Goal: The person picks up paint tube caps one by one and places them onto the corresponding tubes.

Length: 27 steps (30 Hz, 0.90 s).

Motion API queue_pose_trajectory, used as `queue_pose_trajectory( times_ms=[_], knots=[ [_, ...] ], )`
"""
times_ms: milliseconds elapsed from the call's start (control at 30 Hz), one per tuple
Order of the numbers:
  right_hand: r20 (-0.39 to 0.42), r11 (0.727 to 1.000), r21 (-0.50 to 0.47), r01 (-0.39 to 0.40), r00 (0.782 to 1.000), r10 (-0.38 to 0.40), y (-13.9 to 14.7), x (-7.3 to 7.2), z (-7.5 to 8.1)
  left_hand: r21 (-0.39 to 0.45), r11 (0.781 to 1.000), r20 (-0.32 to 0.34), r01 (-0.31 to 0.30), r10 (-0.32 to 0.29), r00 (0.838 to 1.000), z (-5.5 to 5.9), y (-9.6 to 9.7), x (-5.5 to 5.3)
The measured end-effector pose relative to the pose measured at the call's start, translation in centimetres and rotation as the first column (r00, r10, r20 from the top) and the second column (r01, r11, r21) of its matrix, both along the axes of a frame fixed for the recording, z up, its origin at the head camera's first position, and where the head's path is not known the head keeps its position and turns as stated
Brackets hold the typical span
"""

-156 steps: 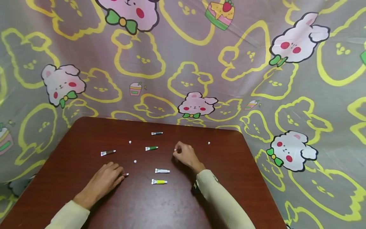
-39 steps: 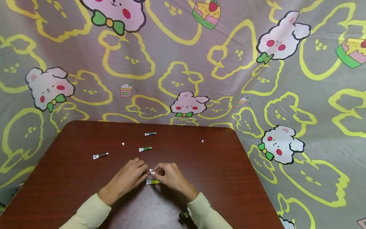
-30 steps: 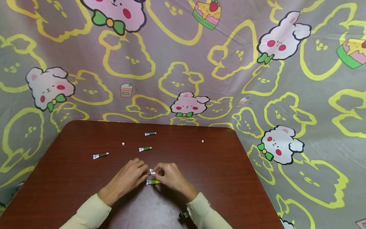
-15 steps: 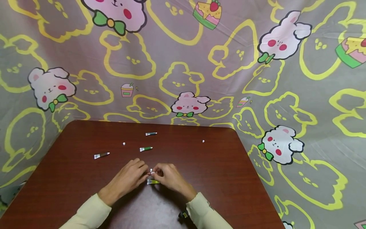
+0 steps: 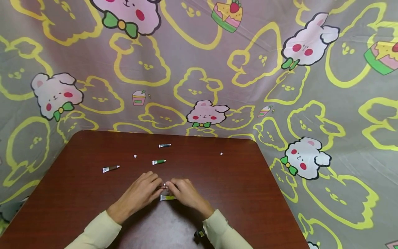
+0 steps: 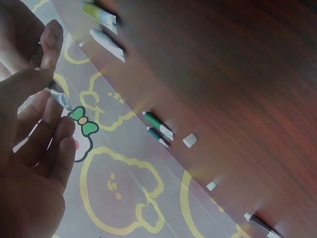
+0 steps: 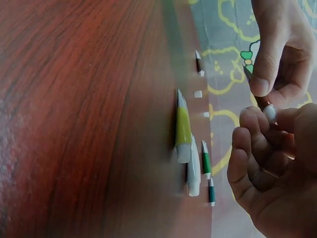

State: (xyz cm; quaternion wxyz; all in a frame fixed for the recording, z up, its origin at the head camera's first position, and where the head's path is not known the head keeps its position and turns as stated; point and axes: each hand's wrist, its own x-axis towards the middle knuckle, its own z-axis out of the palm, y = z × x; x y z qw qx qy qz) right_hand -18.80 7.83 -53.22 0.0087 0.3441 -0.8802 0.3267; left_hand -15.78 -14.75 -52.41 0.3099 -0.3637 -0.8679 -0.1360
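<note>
In the head view my left hand point(image 5: 136, 194) and right hand point(image 5: 189, 196) meet over the middle of the table. Between left thumb and fingers I pinch a small paint tube point(image 7: 263, 101), reddish-brown at the neck end, its silver tail point(image 6: 60, 96) showing in the left wrist view. My right thumb and finger pinch the white cap point(image 7: 270, 113) at the tube's neck. Just below the hands lies a yellow paint tube point(image 5: 167, 197). Beside it a white paint tube point(image 7: 193, 171) shows in the right wrist view; the hands mostly cover it in the head view.
Farther back on the brown table point(image 5: 245, 193) lie a green tube point(image 5: 159, 162), a dark teal tube point(image 5: 164, 145) and, leftward, a brown tube point(image 5: 111, 168). Loose white caps lie at left point(image 5: 135, 156) and right point(image 5: 221, 154). A patterned cloth point(image 5: 199, 83) hangs behind the table.
Over five seconds, my left hand with the tube moved right and my right hand came in from the back right to meet it. In the last half second my right thumb shifted over the cap.
</note>
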Motion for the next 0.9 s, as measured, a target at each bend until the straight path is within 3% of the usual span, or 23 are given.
queue_pose_trajectory(
  times_ms=[267,600,900],
  knots=[
    [0.049,0.993,-0.086,0.086,0.995,-0.082,-0.16,0.0,-0.03,0.019,1.0,0.012,0.0,0.0,1.0,0.24,0.16,0.0],
    [0.113,0.996,-0.083,-0.018,0.993,0.027,0.46,-0.17,0.55,0.004,1.0,-0.007,-0.007,0.007,1.0,-0.07,0.1,0.04],
    [0.078,0.999,-0.028,-0.021,0.997,0.023,0.58,-0.29,0.21,-0.005,1.0,0.022,-0.02,0.02,1.0,-0.16,0.19,-0.03]
  ],
)
